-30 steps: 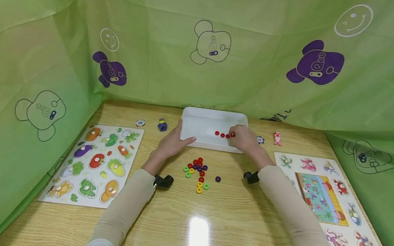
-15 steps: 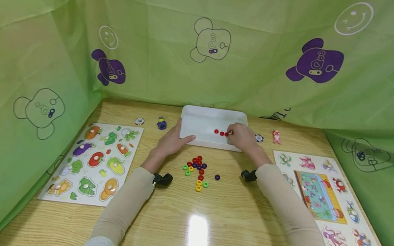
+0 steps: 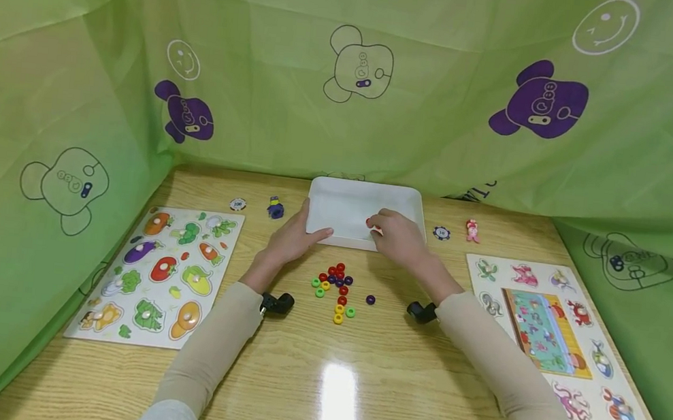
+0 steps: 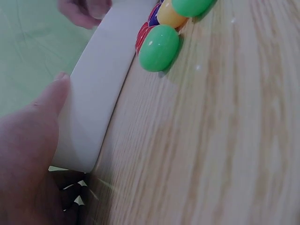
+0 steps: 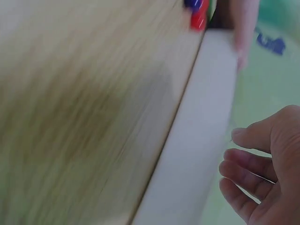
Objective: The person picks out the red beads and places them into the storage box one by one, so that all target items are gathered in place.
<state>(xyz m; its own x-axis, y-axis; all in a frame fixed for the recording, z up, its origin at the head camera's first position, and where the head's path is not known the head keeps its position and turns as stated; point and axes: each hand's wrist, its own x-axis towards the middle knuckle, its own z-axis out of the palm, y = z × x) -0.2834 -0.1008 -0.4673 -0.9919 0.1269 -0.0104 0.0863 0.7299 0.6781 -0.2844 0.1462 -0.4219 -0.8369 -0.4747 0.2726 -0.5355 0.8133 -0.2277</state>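
A shallow white tray [image 3: 340, 203] stands at the back of the table. My left hand [image 3: 290, 239] grips its left front corner; in the left wrist view the thumb of this hand [image 4: 33, 140] lies at the rim. My right hand [image 3: 401, 239] reaches over the tray's front wall, fingertips right at a red bead [image 3: 369, 221] inside. The rest of the red row is hidden under that hand. In the right wrist view its fingers [image 5: 246, 166] are loosely curved, with the index finger hidden behind the thumb; I cannot tell whether they pinch a bead.
Several red, purple, yellow and green ring beads [image 3: 339, 280] lie before the tray, one purple bead [image 3: 371, 300] apart. A vegetable puzzle board [image 3: 153, 280] is left, a sea-animal board [image 3: 556, 343] right. Poker chips [image 3: 441, 233] and small figures [image 3: 472, 230] flank the tray.
My right hand has moved left inside the tray, along the row of red beads, and now covers most of them. The left hand has stayed on the tray's corner.
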